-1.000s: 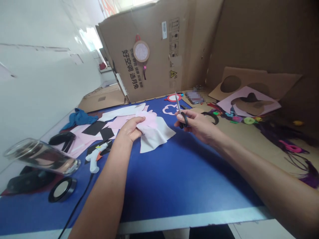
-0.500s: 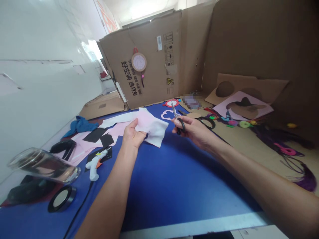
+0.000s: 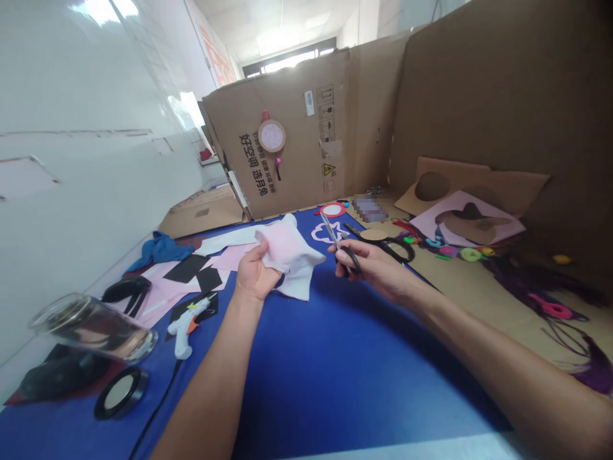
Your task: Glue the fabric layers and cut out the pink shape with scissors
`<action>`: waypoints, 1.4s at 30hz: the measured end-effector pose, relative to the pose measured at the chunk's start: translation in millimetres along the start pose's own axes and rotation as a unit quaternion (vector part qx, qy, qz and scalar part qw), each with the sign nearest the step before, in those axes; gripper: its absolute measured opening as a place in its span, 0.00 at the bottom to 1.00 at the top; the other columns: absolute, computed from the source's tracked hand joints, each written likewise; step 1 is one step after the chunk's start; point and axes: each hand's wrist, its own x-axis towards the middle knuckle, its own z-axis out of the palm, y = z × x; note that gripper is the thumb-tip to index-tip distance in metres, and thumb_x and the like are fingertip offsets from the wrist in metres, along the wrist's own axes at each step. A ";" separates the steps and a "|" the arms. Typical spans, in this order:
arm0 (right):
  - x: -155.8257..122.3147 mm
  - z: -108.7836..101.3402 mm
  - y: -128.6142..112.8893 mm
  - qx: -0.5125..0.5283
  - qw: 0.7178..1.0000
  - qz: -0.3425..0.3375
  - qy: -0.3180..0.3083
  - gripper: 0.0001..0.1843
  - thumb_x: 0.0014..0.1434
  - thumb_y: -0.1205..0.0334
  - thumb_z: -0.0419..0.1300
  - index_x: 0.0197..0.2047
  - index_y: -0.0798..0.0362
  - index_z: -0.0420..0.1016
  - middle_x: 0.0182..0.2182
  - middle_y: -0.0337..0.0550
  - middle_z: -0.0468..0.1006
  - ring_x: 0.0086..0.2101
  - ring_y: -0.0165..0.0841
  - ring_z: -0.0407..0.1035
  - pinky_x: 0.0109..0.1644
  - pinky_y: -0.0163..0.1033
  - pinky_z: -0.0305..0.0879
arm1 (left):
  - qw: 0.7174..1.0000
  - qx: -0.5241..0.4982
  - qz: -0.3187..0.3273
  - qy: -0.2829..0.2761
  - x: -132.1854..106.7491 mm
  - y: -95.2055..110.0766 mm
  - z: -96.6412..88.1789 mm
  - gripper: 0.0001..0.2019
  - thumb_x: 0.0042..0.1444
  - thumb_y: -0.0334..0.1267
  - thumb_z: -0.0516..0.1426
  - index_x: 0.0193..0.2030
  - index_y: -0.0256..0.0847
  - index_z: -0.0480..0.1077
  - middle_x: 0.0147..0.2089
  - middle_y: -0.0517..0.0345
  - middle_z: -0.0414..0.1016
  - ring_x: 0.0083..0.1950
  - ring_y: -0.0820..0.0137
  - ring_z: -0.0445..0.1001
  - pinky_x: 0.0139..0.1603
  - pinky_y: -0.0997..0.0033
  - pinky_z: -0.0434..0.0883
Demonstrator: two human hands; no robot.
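My left hand [image 3: 253,275] is closed on a pale pink and white piece of felt [image 3: 290,252], lifting it a little off the blue mat [image 3: 335,358]. Just to its right, my right hand [image 3: 371,265] grips a pair of black-handled scissors [image 3: 338,246] with the blades pointing up and away toward the felt's right edge. More pink, white and black felt scraps [image 3: 191,271] lie on the mat behind my left hand.
A white glue gun [image 3: 184,319] with its black cord, a glass jar [image 3: 93,326] on its side and a black tape roll [image 3: 119,393] lie at left. Cardboard walls [image 3: 479,96] enclose the back and right. Coloured craft bits and purple strands [image 3: 550,300] sit at right.
My left hand has raised the felt off the mat and bunched it toward the scissors. The view has tilted up a little; the scissors have stayed in my right hand.
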 end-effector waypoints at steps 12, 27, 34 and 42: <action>-0.1 -7.3 -7.9 0.027 0.998 -0.048 -0.039 0.23 0.62 0.42 0.73 0.54 0.45 0.82 0.42 0.44 0.84 0.44 0.41 0.76 0.43 0.41 0.65 | 0.939 0.325 -0.061 -0.099 8.0 84.7 36.7 0.15 0.47 0.28 0.71 0.44 0.35 0.82 0.40 0.46 0.87 0.37 0.61 0.85 0.40 0.70 0.81; -3.5 -11.5 -14.8 0.006 0.996 -0.069 -0.057 0.23 0.59 0.43 0.75 0.52 0.46 0.84 0.40 0.43 0.83 0.43 0.40 0.74 0.42 0.40 0.63 | 0.807 0.557 -0.104 -0.167 -15.8 132.1 92.9 0.13 0.51 0.39 0.74 0.43 0.42 0.83 0.40 0.47 0.84 0.37 0.62 0.83 0.35 0.69 0.80; -11.4 6.0 -12.0 0.065 0.992 -0.052 -0.093 0.25 0.61 0.41 0.73 0.54 0.46 0.83 0.41 0.45 0.83 0.42 0.39 0.73 0.42 0.39 0.64 | 0.829 0.547 -0.044 -0.108 -28.7 154.8 104.1 0.20 0.47 0.44 0.77 0.43 0.39 0.82 0.35 0.51 0.83 0.32 0.67 0.79 0.31 0.73 0.76; -6.8 -3.3 -22.2 0.104 0.993 -0.055 0.007 0.30 0.54 0.37 0.77 0.53 0.47 0.83 0.40 0.45 0.83 0.42 0.39 0.73 0.39 0.38 0.65 | 0.896 0.432 -0.001 -0.103 -19.5 144.6 112.1 0.22 0.46 0.38 0.77 0.47 0.39 0.79 0.41 0.52 0.86 0.38 0.65 0.83 0.39 0.71 0.78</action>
